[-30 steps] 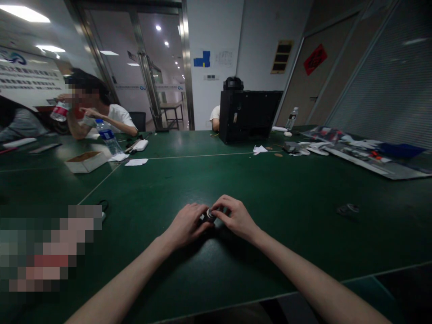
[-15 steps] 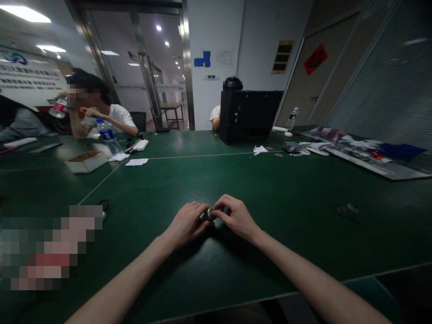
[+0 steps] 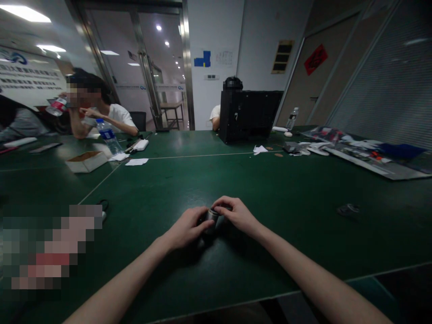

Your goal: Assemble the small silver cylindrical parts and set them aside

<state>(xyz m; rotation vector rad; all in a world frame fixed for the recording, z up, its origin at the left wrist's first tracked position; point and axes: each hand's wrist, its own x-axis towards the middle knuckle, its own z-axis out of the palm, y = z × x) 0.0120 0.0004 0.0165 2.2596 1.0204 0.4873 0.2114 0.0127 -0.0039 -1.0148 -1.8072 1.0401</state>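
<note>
Near the front middle of the green table (image 3: 162,180), a small dark cylinder (image 3: 212,217) with a shiny metal rim stands roughly upright. Around its left side, the thumb and fingers of my left hand (image 3: 191,225) are closed. My right hand (image 3: 238,213) reaches in from the right, fingers bent and pinched at the cylinder's top edge. Whether those fingertips hold a separate small part is hidden. The cylinder's lower end is partly covered by my left thumb and shadow.
A white open box (image 3: 87,163), a water bottle (image 3: 110,139) and papers lie at the left. A black case (image 3: 249,114) stands at the back, with a person behind it. Another person (image 3: 111,119) sits left. A littered board (image 3: 371,157) is at the right.
The cylinder has turned from lying tilted to nearly upright, and more of its side shows. My left hand has shifted its hold, while my right fingers stay at its rim.
</note>
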